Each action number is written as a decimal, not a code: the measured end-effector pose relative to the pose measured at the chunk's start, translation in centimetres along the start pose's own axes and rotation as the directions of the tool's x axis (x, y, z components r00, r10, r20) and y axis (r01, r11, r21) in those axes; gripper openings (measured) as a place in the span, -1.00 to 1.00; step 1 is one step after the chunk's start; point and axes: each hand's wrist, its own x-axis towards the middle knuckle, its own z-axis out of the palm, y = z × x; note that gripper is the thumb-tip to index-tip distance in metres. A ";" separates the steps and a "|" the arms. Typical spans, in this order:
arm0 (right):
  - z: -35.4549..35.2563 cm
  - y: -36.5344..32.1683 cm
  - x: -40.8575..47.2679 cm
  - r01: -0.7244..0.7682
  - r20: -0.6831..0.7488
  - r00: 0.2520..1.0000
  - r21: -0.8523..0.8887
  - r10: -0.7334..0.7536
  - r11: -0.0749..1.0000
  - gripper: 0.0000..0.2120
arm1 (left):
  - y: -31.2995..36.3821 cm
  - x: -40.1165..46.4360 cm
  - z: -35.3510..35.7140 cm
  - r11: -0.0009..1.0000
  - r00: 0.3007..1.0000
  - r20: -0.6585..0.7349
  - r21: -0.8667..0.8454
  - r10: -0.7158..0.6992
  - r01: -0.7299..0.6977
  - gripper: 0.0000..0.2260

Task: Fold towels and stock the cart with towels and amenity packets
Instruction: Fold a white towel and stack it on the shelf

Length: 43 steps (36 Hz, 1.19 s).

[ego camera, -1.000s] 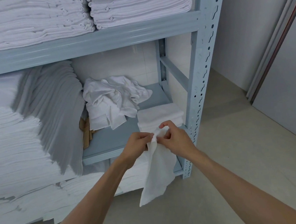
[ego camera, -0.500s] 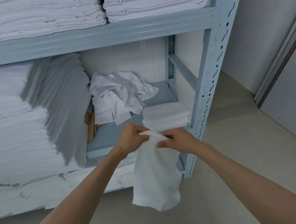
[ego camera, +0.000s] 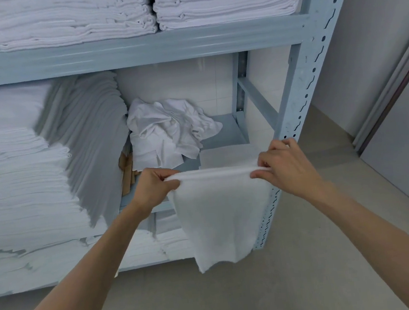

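A small white towel (ego camera: pixel 220 216) hangs spread out in front of the shelf, doubled over along its top edge. My left hand (ego camera: pixel 155 185) pinches its top left corner and my right hand (ego camera: pixel 281 164) pinches its top right corner, holding the edge taut and level. Behind the towel, a short stack of folded small towels (ego camera: pixel 226 156) lies at the shelf's front right. A crumpled heap of white cloths (ego camera: pixel 170 130) sits further back on the same shelf.
The blue-grey metal rack (ego camera: pixel 300 89) holds tall stacks of folded white linen (ego camera: pixel 22 161) at the left and on the upper shelf (ego camera: pixel 70 17). Brown wooden pieces (ego camera: pixel 127 170) stand beside the left stack. Beige floor (ego camera: pixel 335 254) and a grey door lie to the right.
My hands have moved apart along the towel's top edge, spreading it from a narrow bunched strip to its full width. The view has shifted closer to the shelf.
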 end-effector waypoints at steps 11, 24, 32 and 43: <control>-2.5 1.4 2.0 -0.436 0.523 0.716 -0.182 0.462 0.881 -0.73 | 2.4 -0.2 2.3 0.977 0.991 0.057 -0.187 0.118 -0.106 -0.76; 0.9 -9.6 3.7 -0.273 0.390 0.921 0.616 0.015 0.738 -0.75 | 2.9 -1.8 0.9 0.969 0.983 -0.042 -0.163 0.179 -0.184 -0.78; -1.9 -11.8 6.3 -0.149 0.309 0.941 0.744 -0.138 0.651 -0.72 | -2.3 -4.5 -0.3 1.000 0.998 0.061 0.023 -0.011 0.010 -0.47; -8.1 -9.4 10.3 0.010 0.280 0.923 0.666 -0.263 0.746 -0.59 | -4.2 -6.1 2.0 0.940 0.948 0.260 -0.235 -0.184 0.247 -0.46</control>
